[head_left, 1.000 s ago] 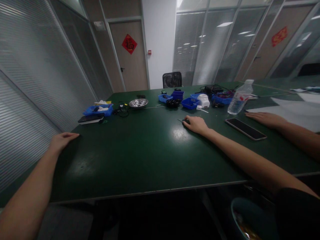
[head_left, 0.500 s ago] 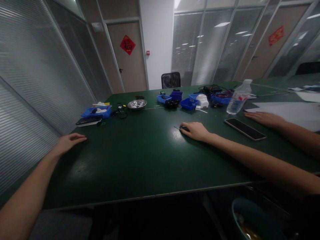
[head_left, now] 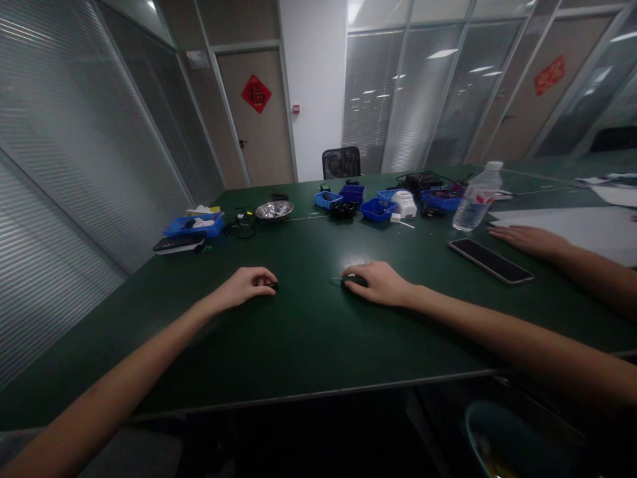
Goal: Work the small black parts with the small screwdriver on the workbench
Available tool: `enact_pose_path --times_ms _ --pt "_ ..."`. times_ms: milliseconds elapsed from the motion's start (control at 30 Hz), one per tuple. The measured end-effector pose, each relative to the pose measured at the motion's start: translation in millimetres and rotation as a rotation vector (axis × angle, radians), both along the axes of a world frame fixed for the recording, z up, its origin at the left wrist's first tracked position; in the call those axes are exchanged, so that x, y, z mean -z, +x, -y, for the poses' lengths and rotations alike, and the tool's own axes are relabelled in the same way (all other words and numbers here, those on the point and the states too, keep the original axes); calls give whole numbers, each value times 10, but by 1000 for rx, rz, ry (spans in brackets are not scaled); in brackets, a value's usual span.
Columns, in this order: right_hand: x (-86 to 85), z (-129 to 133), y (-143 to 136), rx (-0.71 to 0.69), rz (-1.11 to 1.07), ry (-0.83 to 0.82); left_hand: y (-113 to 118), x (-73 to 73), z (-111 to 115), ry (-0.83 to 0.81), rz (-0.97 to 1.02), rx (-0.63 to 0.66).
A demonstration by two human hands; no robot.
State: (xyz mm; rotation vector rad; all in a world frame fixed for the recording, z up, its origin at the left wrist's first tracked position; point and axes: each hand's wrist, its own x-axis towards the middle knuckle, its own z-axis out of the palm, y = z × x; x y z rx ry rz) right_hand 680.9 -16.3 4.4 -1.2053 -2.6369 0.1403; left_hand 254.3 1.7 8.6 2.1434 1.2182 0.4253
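Observation:
My left hand [head_left: 243,287] is above the green table [head_left: 298,345], left of centre, its thumb and fingers closed on a small black piece [head_left: 273,286] too small to identify. Facing it from the right, my right hand [head_left: 378,282] is closed around a tool, its handle mostly hidden by the fingers. Out of that grip a thin rod-like tool [head_left: 336,279] points left, toward the black piece. A gap separates the rod's tip from the piece.
A co-worker's hand [head_left: 530,239] lies flat by white paper [head_left: 572,222] on the right. Nearby are a phone [head_left: 490,261] and water bottle [head_left: 478,199]. Behind stand blue trays [head_left: 378,210], a metal bowl [head_left: 275,211] and a blue bin [head_left: 212,228].
My left hand has come right from the table's left side to near the middle, now with a small black piece. My right hand has moved slightly left and nearer, still with the rod-like tool.

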Motion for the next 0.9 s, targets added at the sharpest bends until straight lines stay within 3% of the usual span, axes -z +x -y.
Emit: enact_pose_path --times_ms 133,267,567,900 --pt "-26 214 -191 -183 -110 -32 645 65 190 -32 104 123" --pt "-9 299 -270 -312 -210 -56 965 128 355 35 161 154" --pt "20 289 -318 -309 -174 -29 911 155 484 176 165 158" --pt "38 302 -320 -314 -159 10 897 105 537 180 143 155"
